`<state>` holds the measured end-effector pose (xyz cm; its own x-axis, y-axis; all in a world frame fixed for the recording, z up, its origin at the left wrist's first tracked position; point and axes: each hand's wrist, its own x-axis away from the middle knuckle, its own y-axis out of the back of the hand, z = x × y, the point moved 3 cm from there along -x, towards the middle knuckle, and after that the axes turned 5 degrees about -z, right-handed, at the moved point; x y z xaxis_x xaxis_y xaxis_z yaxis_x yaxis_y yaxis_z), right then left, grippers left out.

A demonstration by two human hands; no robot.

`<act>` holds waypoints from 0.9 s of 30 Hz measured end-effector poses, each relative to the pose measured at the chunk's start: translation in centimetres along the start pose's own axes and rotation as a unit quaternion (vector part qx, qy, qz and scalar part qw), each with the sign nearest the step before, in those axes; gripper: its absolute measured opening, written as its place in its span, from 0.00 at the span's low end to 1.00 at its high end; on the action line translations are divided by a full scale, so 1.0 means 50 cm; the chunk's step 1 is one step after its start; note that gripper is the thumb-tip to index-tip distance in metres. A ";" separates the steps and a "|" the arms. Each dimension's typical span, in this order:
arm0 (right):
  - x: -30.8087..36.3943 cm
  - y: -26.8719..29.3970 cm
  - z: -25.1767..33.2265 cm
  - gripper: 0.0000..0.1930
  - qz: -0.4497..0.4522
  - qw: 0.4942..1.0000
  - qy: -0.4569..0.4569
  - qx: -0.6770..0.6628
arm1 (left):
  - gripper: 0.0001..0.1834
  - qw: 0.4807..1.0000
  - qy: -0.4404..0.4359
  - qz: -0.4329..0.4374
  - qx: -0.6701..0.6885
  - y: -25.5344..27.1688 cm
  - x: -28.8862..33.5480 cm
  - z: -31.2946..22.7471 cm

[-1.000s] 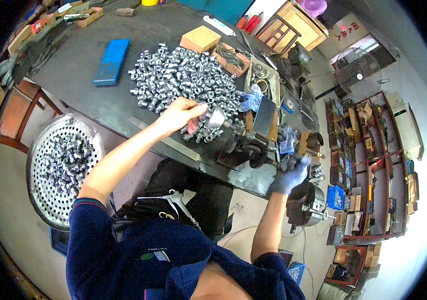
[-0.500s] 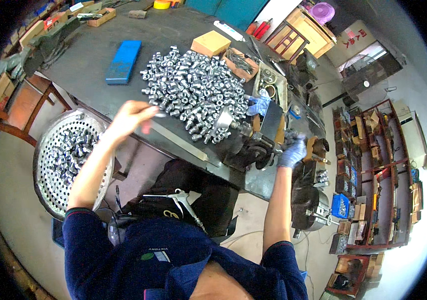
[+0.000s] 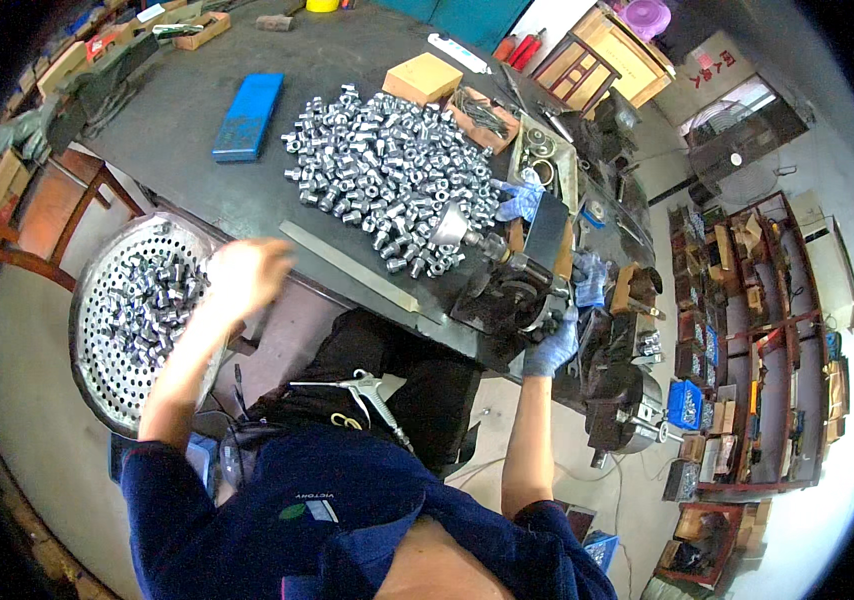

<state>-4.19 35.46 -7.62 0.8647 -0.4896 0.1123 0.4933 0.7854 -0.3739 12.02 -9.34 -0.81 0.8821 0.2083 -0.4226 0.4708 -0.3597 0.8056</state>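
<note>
My bare left hand [image 3: 252, 275] is blurred by motion between the perforated metal bowl [image 3: 93, 345] and the table's front edge; whether it holds anything does not show. Several shiny metal fittings [image 3: 152, 305] lie heaped in that bowl. My right hand [image 3: 555, 347], in a blue-grey glove with darkened fingers, is closed at the handle end of a dark bench-mounted machine [image 3: 502, 300]; the handle itself is mostly hidden. Toward the pile, the machine carries a pale cone-shaped piece [image 3: 450, 224]. Behind it spreads a large pile of metal fittings [image 3: 387, 165] on the dark table.
A flat metal bar [image 3: 347, 266] lies along the table's front edge. Beyond are a blue box [image 3: 248, 117], a yellow block [image 3: 423, 78] and blue gloves [image 3: 521, 197]. An air blow gun [image 3: 372, 395] rests across my lap. Parts shelves [image 3: 767, 340] stand at right.
My left hand has drawn back from the pile's near edge toward the bowl. My right hand has swung down and nearer to me, at the machine's handle end.
</note>
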 end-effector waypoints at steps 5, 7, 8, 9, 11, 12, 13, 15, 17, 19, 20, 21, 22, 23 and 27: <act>-0.046 0.000 -0.026 0.18 0.068 0.996 0.055 -0.020 | 0.12 0.972 -0.142 0.188 -0.003 -0.222 -0.101 -0.162; -0.023 -0.009 -0.021 0.19 0.028 0.996 0.077 0.018 | 0.10 0.969 -0.178 0.165 -0.046 -0.264 -0.104 -0.153; -0.029 0.002 -0.022 0.20 0.037 0.997 0.073 0.013 | 0.10 0.966 -0.189 0.170 -0.051 -0.272 -0.108 -0.153; -0.035 0.012 -0.023 0.20 0.046 0.997 0.068 0.008 | 0.10 0.963 -0.198 0.175 -0.056 -0.278 -0.110 -0.150; -0.025 0.018 -0.018 0.21 0.048 0.997 0.066 -0.005 | 0.11 0.964 -0.193 0.178 -0.043 -0.265 -0.111 -0.155; -0.020 0.020 -0.015 0.21 0.050 0.997 0.064 -0.011 | 0.11 0.968 -0.178 0.173 -0.025 -0.255 -0.110 -0.156; -0.005 0.011 -0.003 0.21 0.038 0.997 0.068 0.007 | 0.12 0.973 -0.159 0.166 -0.008 -0.241 -0.110 -0.153; -0.010 0.034 -0.013 0.17 0.050 0.999 -0.002 -0.010 | 0.16 0.927 -0.007 0.198 0.320 -0.215 -0.123 -0.126; 0.006 0.017 -0.003 0.18 0.026 0.999 0.024 -0.016 | 0.15 0.756 0.095 0.201 0.616 -0.191 -0.143 -0.120; 0.010 0.011 0.000 0.19 0.015 0.999 0.033 -0.013 | 0.15 0.757 0.100 0.177 0.620 -0.146 -0.170 -0.133; 0.004 0.017 -0.002 0.19 0.017 0.999 0.029 -0.009 | 0.14 0.735 0.098 0.159 0.651 -0.140 -0.183 -0.138; -0.003 0.023 -0.006 0.19 0.018 1.000 0.025 -0.006 | 0.13 0.736 0.101 0.153 0.652 -0.137 -0.190 -0.145; -0.008 0.021 -0.005 0.18 0.002 1.000 0.028 0.002 | 0.13 0.736 0.101 0.149 0.652 -0.135 -0.199 -0.155; -0.010 0.019 -0.006 0.18 0.006 1.000 0.029 -0.007 | 0.12 0.737 0.101 0.146 0.653 -0.135 -0.206 -0.164; -0.006 0.020 -0.009 0.16 0.000 1.000 0.026 0.009 | 0.12 0.736 0.115 0.172 0.644 -0.168 -0.212 -0.174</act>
<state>-4.02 36.21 -8.42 0.8591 -0.5077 0.0643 0.4948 0.7921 -0.3574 -1.43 -0.62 0.54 0.9965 -0.0021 -0.0837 -0.0253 -0.9604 -0.2776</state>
